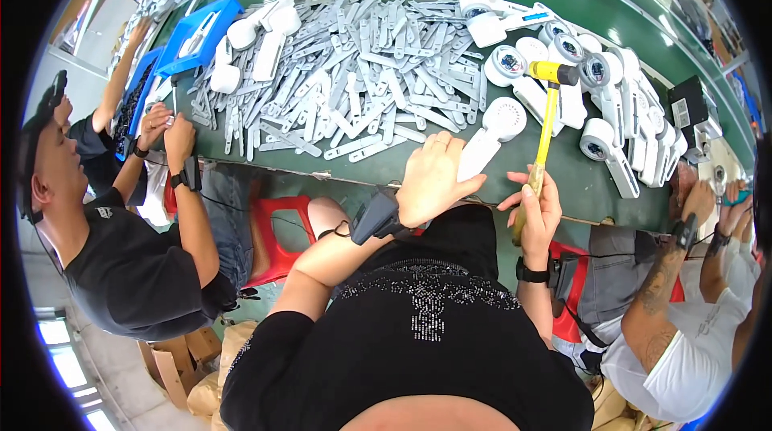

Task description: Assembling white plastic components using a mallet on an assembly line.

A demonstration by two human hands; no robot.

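My left hand (430,180) is closed over the handle of a white round-headed device (505,119) at the front edge of the table. Small dots or holes mark its round face. In my right hand (539,212) is the handle of a mallet (548,113), held upright. It has a yellow shaft and a yellow head with a dark face, raised above the table just right of the device. Behind my left hand lies a big heap of flat grey-white plastic strips (378,57).
More white round-headed devices (597,73) are piled at the right, some with round openings showing parts inside. A blue tray (199,33) stands at the back left, and a black box (687,101) at the far right. A co-worker (133,246) sits left; others work at the right.
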